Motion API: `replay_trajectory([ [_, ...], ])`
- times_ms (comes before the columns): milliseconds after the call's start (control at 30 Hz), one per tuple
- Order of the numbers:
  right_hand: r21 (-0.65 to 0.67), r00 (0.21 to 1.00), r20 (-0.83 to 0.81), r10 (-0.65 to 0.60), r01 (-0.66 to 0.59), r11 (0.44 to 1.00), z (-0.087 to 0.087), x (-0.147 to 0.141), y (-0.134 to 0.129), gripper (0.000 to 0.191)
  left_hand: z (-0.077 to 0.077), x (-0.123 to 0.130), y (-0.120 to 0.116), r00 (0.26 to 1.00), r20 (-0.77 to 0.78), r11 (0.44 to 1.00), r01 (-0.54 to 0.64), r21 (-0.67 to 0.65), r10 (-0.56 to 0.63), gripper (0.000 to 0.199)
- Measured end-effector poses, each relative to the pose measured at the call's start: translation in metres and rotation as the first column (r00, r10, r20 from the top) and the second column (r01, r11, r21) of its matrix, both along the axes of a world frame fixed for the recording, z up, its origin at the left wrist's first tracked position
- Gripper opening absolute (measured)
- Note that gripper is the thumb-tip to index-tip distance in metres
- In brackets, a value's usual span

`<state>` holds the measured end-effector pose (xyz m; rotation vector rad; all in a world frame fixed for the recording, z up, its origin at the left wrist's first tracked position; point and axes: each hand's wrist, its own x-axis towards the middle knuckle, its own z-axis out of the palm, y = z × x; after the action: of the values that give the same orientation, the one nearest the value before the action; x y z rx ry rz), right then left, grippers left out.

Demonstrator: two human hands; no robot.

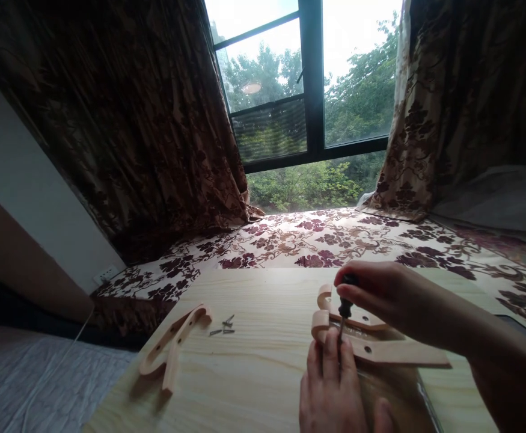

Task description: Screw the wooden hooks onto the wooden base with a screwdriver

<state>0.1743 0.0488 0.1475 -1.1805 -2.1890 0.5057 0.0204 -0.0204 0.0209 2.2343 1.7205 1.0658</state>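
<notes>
My right hand (375,294) is wrapped round the black handle of a screwdriver (345,308), which stands nearly upright with its shaft pointing down. Below it, the fingers of my left hand (332,385) press on the near curved wooden hook (402,353) around the shaft's lower end. The screwdriver's tip is hidden by these fingers. Just behind lies a second wooden hook (366,319) of the same kind, a dark hole showing in it. Both hooks rest over a shiny brown panel or packet (398,391), partly covered by my left hand.
On the left of the pale wooden tabletop (253,379) lie two more curved wooden hooks (179,343), with several small screws (228,325) beside them. A dark flat object (522,331) lies at the right edge. Behind are a floral-covered ledge (317,234), curtains and a window.
</notes>
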Motion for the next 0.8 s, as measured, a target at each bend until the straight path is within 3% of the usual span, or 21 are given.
replay_trajectory([
  [200, 0.046, 0.997, 0.026, -0.070, 0.068, 0.997, 0.000, 0.002, -0.002, 0.024, 0.002, 0.001, -0.002, 0.999, -0.046, 1.000, -0.008, -0.027, 0.006, 0.064],
  [367, 0.020, 1.000, 0.006, -0.019, 0.019, 1.000, 0.002, 0.004, -0.009, 0.019, 0.003, 0.004, -0.005, 0.980, -0.196, 0.999, -0.038, -0.029, 0.032, 0.072],
  [467, 0.020, 1.000, 0.000, 0.011, -0.011, 1.000, 0.002, 0.001, -0.008, 0.019, 0.000, 0.004, -0.004, 0.979, -0.201, 0.999, -0.047, -0.011, 0.043, 0.071],
  [700, 0.121, 0.995, 0.032, -0.092, 0.087, 0.989, -0.002, -0.001, 0.000, 0.021, -0.006, 0.000, -0.003, 0.981, -0.193, 1.000, 0.002, -0.015, -0.005, 0.077],
  [800, 0.093, 0.997, 0.035, -0.064, 0.060, 0.994, -0.002, 0.003, -0.003, 0.020, -0.004, 0.001, -0.004, 0.979, -0.204, 0.999, -0.014, -0.029, 0.007, 0.076],
])
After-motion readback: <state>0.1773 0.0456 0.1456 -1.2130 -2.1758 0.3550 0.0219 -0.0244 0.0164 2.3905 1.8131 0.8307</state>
